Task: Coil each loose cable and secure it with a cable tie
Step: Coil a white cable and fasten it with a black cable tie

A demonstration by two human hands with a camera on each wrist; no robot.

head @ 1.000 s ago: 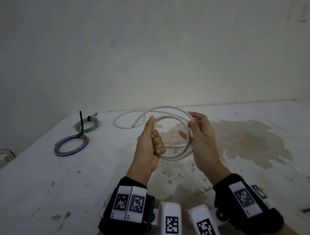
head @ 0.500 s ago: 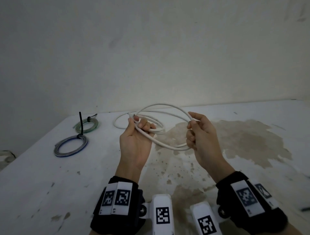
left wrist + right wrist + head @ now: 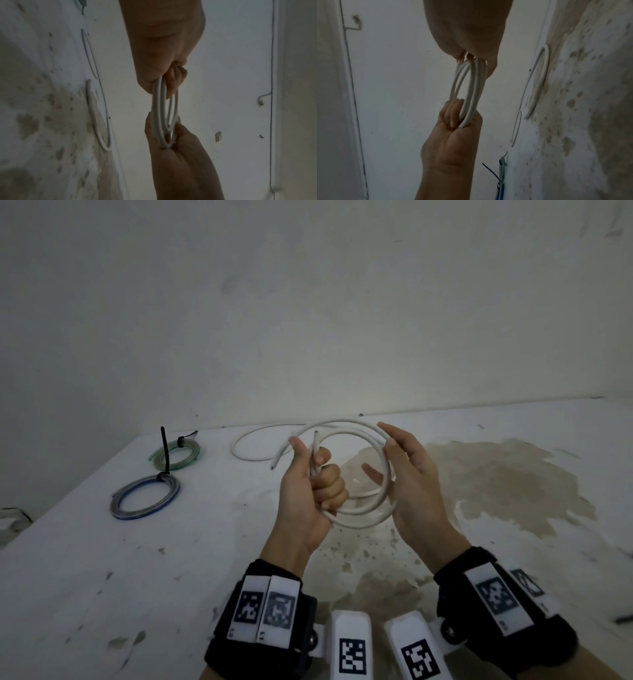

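Note:
A white cable [image 3: 359, 511] is wound into a round coil of a few loops and held above the table. My left hand [image 3: 315, 463] grips its left side in a fist, and one cable end [image 3: 315, 436] sticks up above the thumb. The right hand [image 3: 387, 453] pinches the coil's right side, with its lower fingers reaching through the ring. The left wrist view shows the coil [image 3: 159, 108] edge-on between both hands, and so does the right wrist view [image 3: 471, 88]. No cable tie is on this coil.
Another white cable [image 3: 246, 455] lies in a loose loop on the stained white table [image 3: 102, 577] behind the left hand. A green coil [image 3: 178, 453] and a blue coil [image 3: 144, 498], each bound with a black tie, lie at the far left. A wall stands behind.
My left hand has drawn back from the far left and closed into a fist on the loops. The coil has gone from flattened and stretched to round. The right hand has barely shifted.

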